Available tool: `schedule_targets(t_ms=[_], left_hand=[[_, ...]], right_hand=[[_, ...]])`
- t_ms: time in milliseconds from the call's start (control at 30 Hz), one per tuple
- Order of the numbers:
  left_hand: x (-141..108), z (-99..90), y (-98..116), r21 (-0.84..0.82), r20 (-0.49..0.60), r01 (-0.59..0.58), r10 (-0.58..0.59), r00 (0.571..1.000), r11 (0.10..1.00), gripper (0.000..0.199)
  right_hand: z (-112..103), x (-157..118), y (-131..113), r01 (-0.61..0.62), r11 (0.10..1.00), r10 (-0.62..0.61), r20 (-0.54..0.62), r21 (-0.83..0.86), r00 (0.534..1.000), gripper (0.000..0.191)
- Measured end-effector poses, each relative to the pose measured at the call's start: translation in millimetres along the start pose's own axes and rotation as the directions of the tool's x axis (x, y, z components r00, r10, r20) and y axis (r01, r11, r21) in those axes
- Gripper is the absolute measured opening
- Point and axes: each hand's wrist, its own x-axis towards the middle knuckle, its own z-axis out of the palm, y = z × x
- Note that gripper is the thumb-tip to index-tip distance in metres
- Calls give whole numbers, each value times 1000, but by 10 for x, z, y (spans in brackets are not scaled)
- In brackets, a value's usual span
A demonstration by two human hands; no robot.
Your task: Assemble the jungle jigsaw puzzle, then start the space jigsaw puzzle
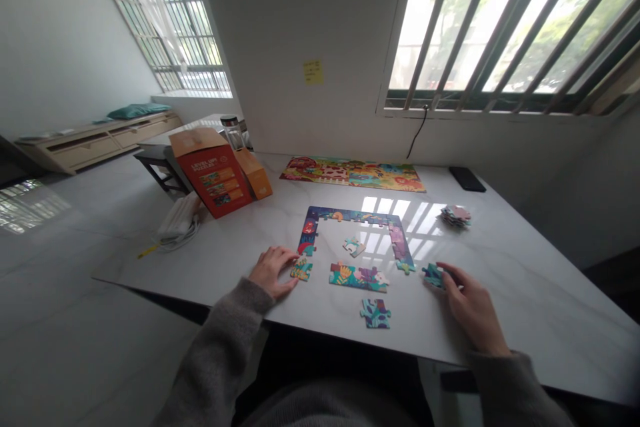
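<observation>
My left hand [275, 271] pinches a teal and orange puzzle piece [301, 269] on the table, just below the left side of a partly joined puzzle frame [350, 215]. In my right hand [469, 303] is a dark teal puzzle piece [433, 275], to the right of the frame's lower right end. A single pale piece [354, 247] lies inside the frame. Below it sits a joined strip of puzzle pieces [358, 277] with orange and purple pictures. Nearer to me are joined teal pieces with dark spots [376, 313].
A finished long puzzle [355, 173] lies along the wall. At right are a stack of pieces [455, 216] and a black phone [467, 179]. An open red puzzle box [215, 177] stands at left, beside a white power strip [177, 217] with its cord.
</observation>
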Motion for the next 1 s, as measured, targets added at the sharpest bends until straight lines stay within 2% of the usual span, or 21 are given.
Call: schedule_targets(t_ms=[167, 233, 300, 467, 567, 700, 833, 1000], left_hand=[[12, 1, 18, 15, 9, 26, -26, 1000, 1000, 37], [16, -4, 23, 12, 13, 34, -35, 999, 999, 35], [19, -10, 25, 8, 18, 38, -38, 999, 999, 33], [23, -15, 28, 1, 29, 37, -37, 999, 999, 31], [19, -18, 37, 0, 35, 39, -39, 999, 999, 32], [13, -28, 48, -3, 33, 38, -38, 999, 999, 34], [15, -25, 32, 7, 42, 24, -24, 999, 1000, 36], [8, 3, -6, 11, 45, -3, 2, 999, 1000, 35]], right_hand=[[10, 59, 169, 71, 946, -90, -46, -316, 995, 47], [34, 58, 144, 87, 908, -135, -88, -411, 987, 47], [57, 53, 53, 140, 891, -201, -99, -431, 975, 46], [174, 58, -397, 369, 891, -374, 34, -265, 927, 32], [327, 56, -690, 488, 861, -472, 131, -144, 872, 26], [535, 20, -908, 558, 830, -543, 197, -26, 816, 22], [589, -1, -879, 550, 834, -549, 186, 54, 815, 24], [502, 56, -705, 474, 880, -475, 61, 27, 878, 25]])
